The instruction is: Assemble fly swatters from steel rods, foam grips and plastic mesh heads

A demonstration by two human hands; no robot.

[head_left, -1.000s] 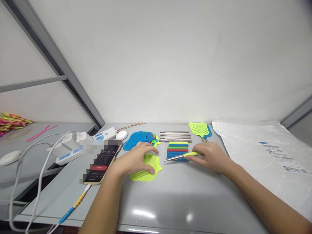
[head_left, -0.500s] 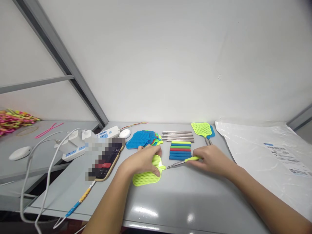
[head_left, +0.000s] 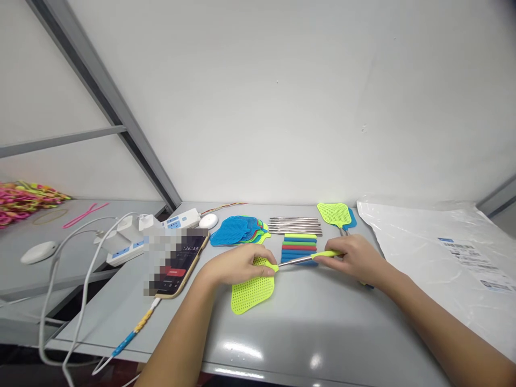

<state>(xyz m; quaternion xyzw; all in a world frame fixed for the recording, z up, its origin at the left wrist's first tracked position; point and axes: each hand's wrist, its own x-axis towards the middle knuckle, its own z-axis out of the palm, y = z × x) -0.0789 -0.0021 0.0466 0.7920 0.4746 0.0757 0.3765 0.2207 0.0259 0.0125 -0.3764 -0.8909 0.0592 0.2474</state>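
My left hand [head_left: 246, 264] is closed on a yellow-green perforated fly swatter head [head_left: 253, 295], pinching it near its neck. My right hand [head_left: 351, 258] grips the yellow-green sleeve of a handle [head_left: 325, 255] with a metal rod [head_left: 296, 262]. The rod's tip meets the neck of the swatter head; how deep it sits I cannot make out. Just behind the rod lies a row of coloured handle sleeves [head_left: 299, 248], blue, green, red and yellow. Farther back are several metal rods [head_left: 295, 226] and a pile of mostly blue swatter heads [head_left: 230, 230].
Beyond my right hand lie a yellow-green swatter [head_left: 334, 214] and a blue one partly beneath it. A white plastic package [head_left: 423, 252] covers the right side. To the left are a phone [head_left: 181, 266], a power strip [head_left: 124, 252], white cables [head_left: 45, 317] and a round white disc [head_left: 208, 221].
The swatter head has turned and shifted slightly right. My right hand has raised the handle a little, and its rod, formerly just apart from the neck, now meets it.
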